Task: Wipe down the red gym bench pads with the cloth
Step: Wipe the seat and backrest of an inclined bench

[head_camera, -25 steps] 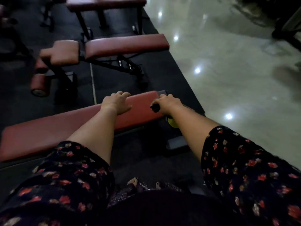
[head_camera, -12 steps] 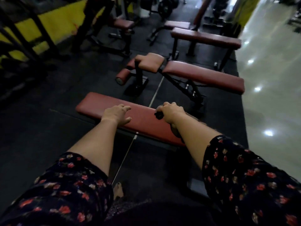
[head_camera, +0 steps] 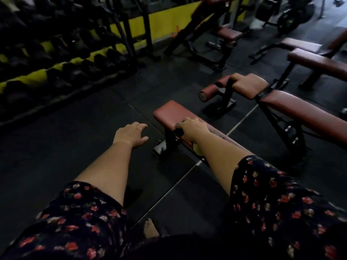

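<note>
Dim gym flooring of black rubber mats [head_camera: 75, 147] filled most of the view, with a long dumbbell rack [head_camera: 47, 72] far off to the left of the person's fingers. Red bench pads came next in size. The second bench [head_camera: 309, 117] stretched away beyond and to the right of the right fingers, with its leg rollers [head_camera: 208, 91] some way past the fingertips. Another flat bench [head_camera: 319, 61] stood well beyond that. The nearest bench pad [head_camera: 167, 113] lay directly under the right fingers, its free end reaching a little ahead of them.

The left hand [head_camera: 130, 135] hung over bare floor, off the pad and just left of it, its fingers [head_camera: 141, 126] loosely apart and holding nothing. The right hand [head_camera: 194, 129] rested on the near pad with its fingers [head_camera: 189, 121] curled tight round a dark object [head_camera: 178, 132] whose end stuck out on the thumb side. A small yellowish patch [head_camera: 197, 149] showed below that wrist. Whether either one was the cloth could not be told in the dim light.

Judged from this, the job looked early to midway. The hand was at the end of the first pad, so that pad was probably being worked or nearly done, though no wipe marks showed. The pads beyond the fingers, rollers included, were likely left to do.
</note>
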A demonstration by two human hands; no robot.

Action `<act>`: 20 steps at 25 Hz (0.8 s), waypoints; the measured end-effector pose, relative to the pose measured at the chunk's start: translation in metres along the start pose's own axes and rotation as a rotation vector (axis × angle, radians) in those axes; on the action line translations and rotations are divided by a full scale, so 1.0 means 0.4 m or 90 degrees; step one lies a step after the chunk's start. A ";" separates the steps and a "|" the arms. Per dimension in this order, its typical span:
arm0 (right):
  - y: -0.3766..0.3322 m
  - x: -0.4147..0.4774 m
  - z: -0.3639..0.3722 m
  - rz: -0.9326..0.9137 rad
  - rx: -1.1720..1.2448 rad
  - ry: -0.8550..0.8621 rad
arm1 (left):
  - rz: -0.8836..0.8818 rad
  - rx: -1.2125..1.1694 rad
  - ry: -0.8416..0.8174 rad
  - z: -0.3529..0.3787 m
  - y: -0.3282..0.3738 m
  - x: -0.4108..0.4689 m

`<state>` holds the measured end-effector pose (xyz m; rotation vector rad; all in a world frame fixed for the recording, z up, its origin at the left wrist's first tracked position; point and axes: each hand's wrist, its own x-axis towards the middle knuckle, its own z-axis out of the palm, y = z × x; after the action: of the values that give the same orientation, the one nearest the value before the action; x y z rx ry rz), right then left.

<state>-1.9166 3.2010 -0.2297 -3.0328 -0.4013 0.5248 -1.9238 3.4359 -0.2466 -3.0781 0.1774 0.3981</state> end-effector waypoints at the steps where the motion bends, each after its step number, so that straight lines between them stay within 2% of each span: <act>1: -0.033 0.029 -0.004 -0.017 0.000 -0.007 | -0.019 -0.007 -0.004 0.003 -0.044 -0.001; 11: -0.329 0.326 -0.094 -0.121 -0.036 -0.017 | -0.117 -0.045 -0.010 -0.011 -0.392 0.105; 20: -0.502 0.505 -0.149 -0.177 -0.054 -0.013 | -0.162 -0.051 -0.006 -0.047 -0.596 0.192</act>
<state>-1.7624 3.4477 -0.2233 -2.9777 -0.8506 0.5309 -1.8174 3.6632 -0.2439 -3.1183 -0.2329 0.4157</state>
